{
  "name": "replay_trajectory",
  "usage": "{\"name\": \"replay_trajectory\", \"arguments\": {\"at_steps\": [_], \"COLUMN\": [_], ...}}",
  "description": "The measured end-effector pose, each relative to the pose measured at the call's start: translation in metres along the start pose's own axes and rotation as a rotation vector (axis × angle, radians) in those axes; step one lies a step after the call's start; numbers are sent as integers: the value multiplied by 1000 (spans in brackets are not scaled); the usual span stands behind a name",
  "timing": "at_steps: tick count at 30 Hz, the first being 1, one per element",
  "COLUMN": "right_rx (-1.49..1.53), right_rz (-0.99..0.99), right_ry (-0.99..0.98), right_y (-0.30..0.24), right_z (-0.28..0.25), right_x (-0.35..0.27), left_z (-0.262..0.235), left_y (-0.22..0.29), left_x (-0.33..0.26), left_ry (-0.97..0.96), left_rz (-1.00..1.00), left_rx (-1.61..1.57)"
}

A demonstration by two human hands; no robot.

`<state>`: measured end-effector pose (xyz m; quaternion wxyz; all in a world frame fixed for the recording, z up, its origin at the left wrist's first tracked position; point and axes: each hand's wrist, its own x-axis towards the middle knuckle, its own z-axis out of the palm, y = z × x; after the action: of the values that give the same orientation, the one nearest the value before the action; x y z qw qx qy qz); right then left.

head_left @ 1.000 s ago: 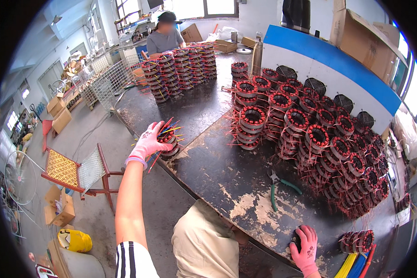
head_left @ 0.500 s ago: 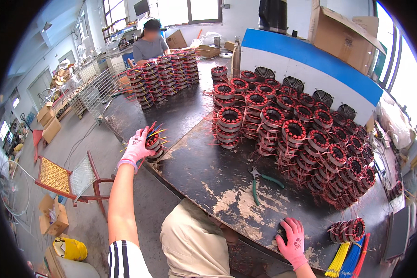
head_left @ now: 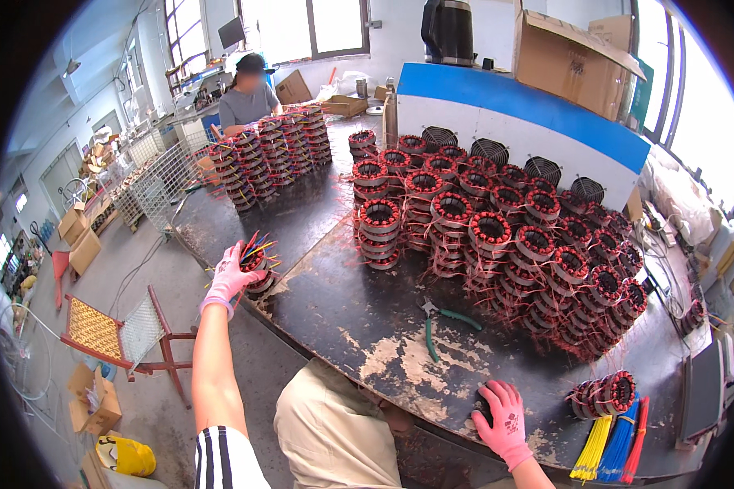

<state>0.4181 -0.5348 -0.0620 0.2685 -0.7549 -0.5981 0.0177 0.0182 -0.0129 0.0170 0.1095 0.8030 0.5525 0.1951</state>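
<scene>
My left hand (head_left: 231, 277), in a pink glove, is closed on the side of a wound motor stator (head_left: 254, 262) at the table's left edge. Yellow, blue and red wires stick up from this stator, which tops a short stack. Part of the grip is hidden behind the glove. My right hand (head_left: 504, 422), also pink-gloved, rests on the worn tabletop near the front edge, fingers spread and holding nothing. Between the hands, farther in, lie green-handled cutting pliers (head_left: 438, 320). Right of my right hand, a row of stators (head_left: 603, 394) lies sideways above yellow (head_left: 593, 447), blue (head_left: 618, 444) and red wire bundles (head_left: 638, 440).
Many stacked red-wound stators (head_left: 489, 231) fill the table's right side, before a blue-and-white cabinet (head_left: 514, 110). More stacks (head_left: 273, 155) stand at the far left, where another person (head_left: 249, 102) sits. A chair (head_left: 130, 326) stands on the floor at left.
The whole view has shifted a little, so the table and stacks appear farther left. My left hand stays on the stator and my right hand stays on the tabletop.
</scene>
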Motion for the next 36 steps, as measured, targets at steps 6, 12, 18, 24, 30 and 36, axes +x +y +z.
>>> {"name": "replay_trajectory", "arguments": {"at_steps": [6, 12, 18, 24, 30, 36], "right_rx": [8, 5, 71, 35, -63, -544], "right_rz": [13, 24, 12, -17, -33, 441], "right_ry": [-9, -3, 82, 125, 354, 572], "right_y": [-2, -3, 2, 0, -16, 50], "right_z": [-1, -6, -1, -3, -61, -174], "right_x": [0, 0, -4, -10, -28, -106], "left_z": [-3, 1, -7, 12, 14, 69], "left_y": [-6, 2, -13, -6, 17, 135], "left_x": [0, -2, 5, -7, -13, -119], "left_ry": [-43, -81, 289, 268, 676, 430], "left_rz": [39, 22, -7, -6, 201, 435], "left_rx": [-9, 112, -485, -93, -467, -376]}}
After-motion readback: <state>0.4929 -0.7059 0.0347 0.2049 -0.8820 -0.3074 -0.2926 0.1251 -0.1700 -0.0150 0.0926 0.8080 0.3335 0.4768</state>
